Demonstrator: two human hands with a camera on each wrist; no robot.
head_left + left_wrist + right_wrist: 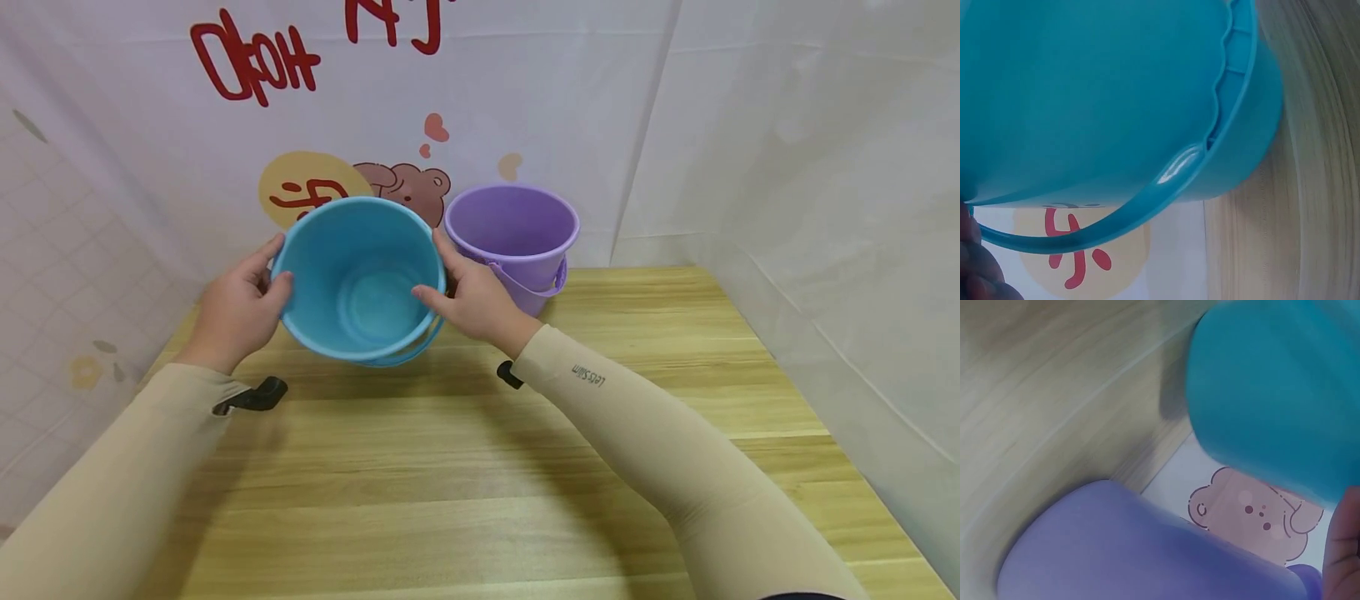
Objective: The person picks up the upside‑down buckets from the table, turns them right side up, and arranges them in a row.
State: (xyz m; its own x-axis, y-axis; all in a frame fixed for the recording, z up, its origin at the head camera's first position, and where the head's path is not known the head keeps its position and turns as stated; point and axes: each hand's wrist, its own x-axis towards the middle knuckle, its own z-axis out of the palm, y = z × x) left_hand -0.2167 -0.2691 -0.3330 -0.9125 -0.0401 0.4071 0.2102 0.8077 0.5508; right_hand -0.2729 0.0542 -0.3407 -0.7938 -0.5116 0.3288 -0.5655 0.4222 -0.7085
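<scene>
Both hands hold a blue bucket (360, 275) by its rim, its mouth tilted toward me. My left hand (238, 304) grips the left side of the rim, thumb over the edge. On the opposite side my right hand (476, 296) pinches the rim, thumb inside and fingers outside. The bucket's handle (1116, 225) hangs down in the left wrist view. Just right of it, a purple bucket (517, 225) stands upright on the table, its handle (536, 287) lowered at the front. In the right wrist view, the blue bucket's base (1222, 400) appears raised off the wood.
The wooden table (450, 467) reaches forward to a white cloth backdrop (570, 92) printed with red writing, hearts and a bear (412, 190). White cloth walls (810, 200) stand along the left and right sides.
</scene>
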